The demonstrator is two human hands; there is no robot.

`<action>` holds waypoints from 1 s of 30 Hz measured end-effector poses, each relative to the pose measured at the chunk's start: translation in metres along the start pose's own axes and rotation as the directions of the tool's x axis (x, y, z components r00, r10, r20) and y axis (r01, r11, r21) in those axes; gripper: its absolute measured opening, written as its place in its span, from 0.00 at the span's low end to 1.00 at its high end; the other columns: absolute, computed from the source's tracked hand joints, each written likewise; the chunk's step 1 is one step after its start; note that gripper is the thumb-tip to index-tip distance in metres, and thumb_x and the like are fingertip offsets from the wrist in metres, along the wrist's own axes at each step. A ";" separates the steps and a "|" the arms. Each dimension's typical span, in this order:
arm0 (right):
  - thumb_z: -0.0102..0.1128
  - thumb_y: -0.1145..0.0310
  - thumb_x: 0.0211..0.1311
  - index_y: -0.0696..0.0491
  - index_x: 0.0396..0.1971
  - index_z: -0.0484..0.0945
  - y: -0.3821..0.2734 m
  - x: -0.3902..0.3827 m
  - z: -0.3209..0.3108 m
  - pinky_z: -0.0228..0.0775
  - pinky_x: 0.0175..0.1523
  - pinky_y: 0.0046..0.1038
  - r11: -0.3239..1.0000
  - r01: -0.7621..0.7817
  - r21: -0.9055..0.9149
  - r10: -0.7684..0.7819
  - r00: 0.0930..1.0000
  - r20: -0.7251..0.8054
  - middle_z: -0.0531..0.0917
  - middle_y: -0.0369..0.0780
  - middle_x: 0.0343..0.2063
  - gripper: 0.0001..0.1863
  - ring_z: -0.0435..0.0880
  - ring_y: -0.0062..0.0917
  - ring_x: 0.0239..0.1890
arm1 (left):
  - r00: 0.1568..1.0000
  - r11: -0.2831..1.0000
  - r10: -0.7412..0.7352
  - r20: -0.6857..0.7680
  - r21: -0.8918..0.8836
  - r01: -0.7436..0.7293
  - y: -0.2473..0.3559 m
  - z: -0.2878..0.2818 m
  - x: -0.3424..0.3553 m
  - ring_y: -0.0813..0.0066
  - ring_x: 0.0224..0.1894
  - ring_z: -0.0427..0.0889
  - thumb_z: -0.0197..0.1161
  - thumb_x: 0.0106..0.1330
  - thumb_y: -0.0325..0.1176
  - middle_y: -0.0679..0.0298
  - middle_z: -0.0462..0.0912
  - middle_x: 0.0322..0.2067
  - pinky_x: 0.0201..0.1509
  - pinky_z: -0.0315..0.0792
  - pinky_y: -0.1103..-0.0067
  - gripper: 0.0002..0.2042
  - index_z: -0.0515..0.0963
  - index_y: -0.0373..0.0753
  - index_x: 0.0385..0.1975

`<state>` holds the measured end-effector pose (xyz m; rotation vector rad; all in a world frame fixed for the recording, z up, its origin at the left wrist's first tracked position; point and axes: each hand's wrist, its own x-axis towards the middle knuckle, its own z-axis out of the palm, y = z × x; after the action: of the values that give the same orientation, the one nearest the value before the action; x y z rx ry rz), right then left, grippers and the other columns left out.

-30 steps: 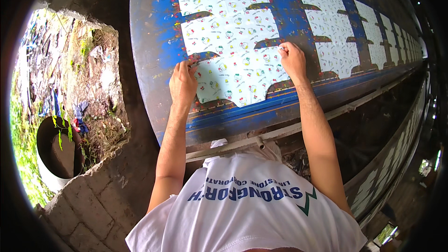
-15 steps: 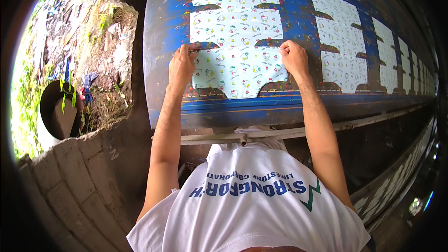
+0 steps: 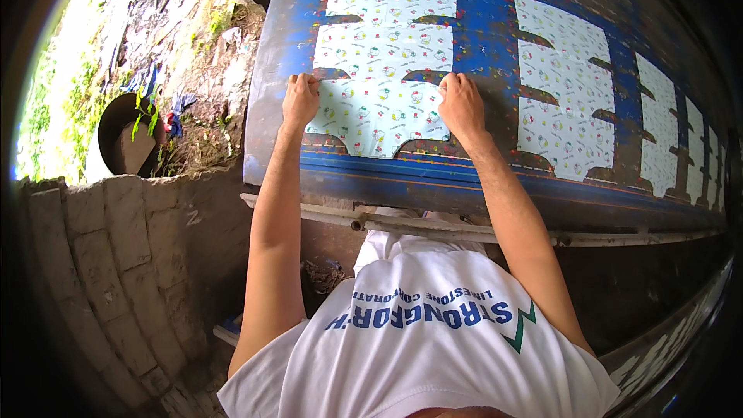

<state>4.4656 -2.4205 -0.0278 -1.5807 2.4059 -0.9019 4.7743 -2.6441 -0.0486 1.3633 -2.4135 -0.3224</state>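
The left hand and right hand each apply a narrow pinch grip to an upper corner of the pale, printed, cut-out fabric panel. The panel lies between the grips and extends toward the person over the blue-and-dark, paint-speckled tabletop. Tension should be equal at both corners, so that the upper edge lies straight without creases. Directly beyond the grips, the matching white printed panel can serve as an alignment reference. Right of the right grip, the separate white printed column should not be disturbed.
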 end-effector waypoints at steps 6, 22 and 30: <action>0.67 0.71 0.65 0.54 0.45 0.79 0.007 0.001 0.004 0.75 0.45 0.43 0.988 0.016 0.156 0.001 0.995 -0.103 0.85 0.43 0.32 0.11 0.85 0.42 0.39 | 0.993 0.993 -0.085 -0.078 -0.083 0.078 0.008 0.002 -0.006 0.52 0.49 0.81 0.66 0.69 0.32 0.54 0.78 0.47 0.51 0.78 0.61 0.10 0.78 0.39 0.46; 0.70 0.70 0.67 0.58 0.38 0.83 -0.019 -0.017 -0.030 0.73 0.37 0.24 0.875 0.000 0.483 0.130 0.963 -0.236 0.86 0.36 0.31 0.07 0.81 0.21 0.30 | 0.951 0.583 0.062 0.303 -0.784 0.212 0.028 -0.126 0.001 0.83 0.41 0.78 0.60 0.77 0.26 0.69 0.80 0.36 0.48 0.73 0.82 0.11 0.80 0.33 0.55; 0.70 0.67 0.67 0.59 0.42 0.86 0.003 0.090 -0.012 0.77 0.41 0.23 0.845 -0.242 0.476 0.356 0.920 -0.165 0.90 0.37 0.32 0.11 0.85 0.16 0.33 | 0.986 0.921 0.150 0.069 -0.373 -0.114 0.003 -0.043 0.122 0.69 0.35 0.87 0.65 0.72 0.30 0.55 0.87 0.33 0.44 0.78 0.74 0.08 0.83 0.33 0.44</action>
<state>4.4183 -2.4926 -0.0004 -0.9365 2.2682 -1.5193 4.7317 -2.7484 0.0144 1.0335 -2.3498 -0.7768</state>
